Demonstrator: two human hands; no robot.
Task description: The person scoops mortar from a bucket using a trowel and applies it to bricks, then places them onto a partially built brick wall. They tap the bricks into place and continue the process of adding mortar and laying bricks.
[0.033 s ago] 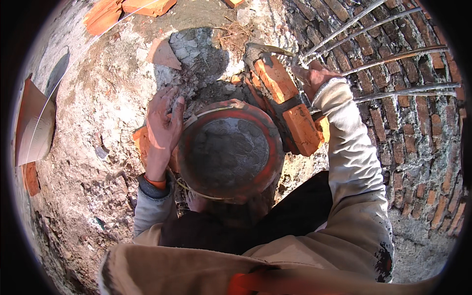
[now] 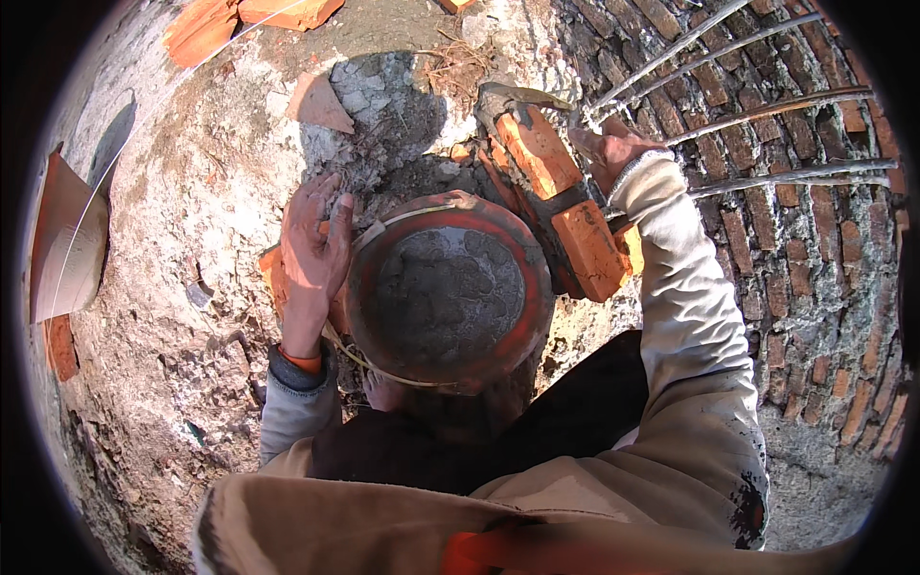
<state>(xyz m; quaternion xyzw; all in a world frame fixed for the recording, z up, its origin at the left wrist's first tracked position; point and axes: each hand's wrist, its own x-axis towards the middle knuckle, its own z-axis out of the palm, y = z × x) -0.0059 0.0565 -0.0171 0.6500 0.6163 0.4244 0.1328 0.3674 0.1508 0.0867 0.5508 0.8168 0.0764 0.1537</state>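
Observation:
A round mortar pan [image 2: 532, 278] with a reddish rim stands just in front of me, filled with wet grey mortar [image 2: 446, 292]. Left of its rim is my left hand [image 2: 316, 240], fingers loosely stretched, thumb apart, nothing in it. My right hand [image 2: 618, 151] is closed beyond a short run of orange bricks [image 2: 540, 153], beside the old brick wall. From its fingers a mortar-smeared trowel [image 2: 522, 94] seems to reach left over the far end of these bricks; its handle is hidden. Grey mortar fills the joint between the bricks.
Several metal rods [image 2: 767, 125] stick out from the old brick wall [image 2: 805, 249] at right. A string [image 2: 125, 144] runs across the left side. A pale slab-like piece [image 2: 72, 244] stands far left, brick pieces [image 2: 287, 11] lie at the back, and a flat shard [image 2: 319, 103] lies ahead.
My left hand has shifted slightly to the left and nearer to me, away from the pan's rim. My right hand has stayed nearly in place.

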